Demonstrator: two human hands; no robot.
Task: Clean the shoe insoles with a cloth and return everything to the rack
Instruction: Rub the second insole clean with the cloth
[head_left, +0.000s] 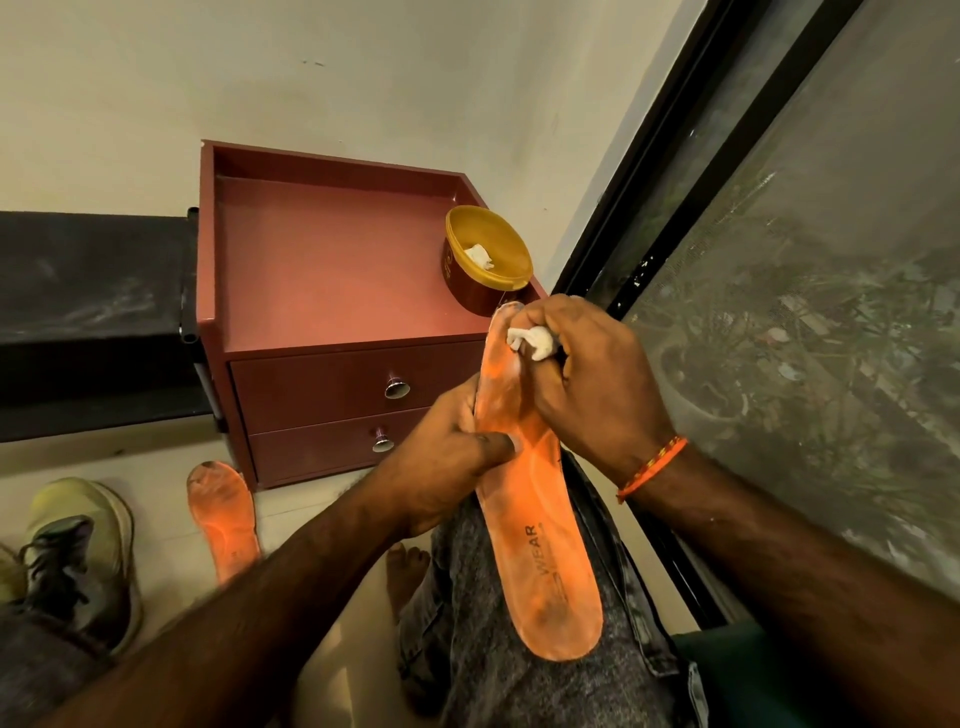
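From the head camera, an orange insole (540, 525) lies along the person's right thigh, on grey jeans (498, 675). Its long axis runs near to far: the rounded heel end sits near, the toe end points far, tilted slightly left, and reaches the front edge of a maroon cabinet (332, 291). The printed word "WEAR" on it faces up.

The left hand (447, 467) grips the insole at its middle, thumb pressed flat across the top face, the other fingers curled behind the left edge and mostly hidden. The right hand (587, 379) is bunched over the toe end, fingers curled round a small white cloth (532, 343) and pressing it onto the insole; only a wad of the cloth shows between the knuckles. An orange thread band (654, 467) circles the right wrist.

The toe tip of the insole is partly covered by the right hand, and its underside cannot be seen.

On the cabinet top, at its right near corner, stands a yellow-lined tub (488, 254) with a white scrap inside; what the scrap is cannot be told. A second orange insole (223, 519) lies on the floor to the left, toe far, partly crossed by the left forearm. Left of it stands a pale green shoe (88, 540) with dark laces, beside a black rack (93, 312). A dark-framed window (779, 260) fills the right.
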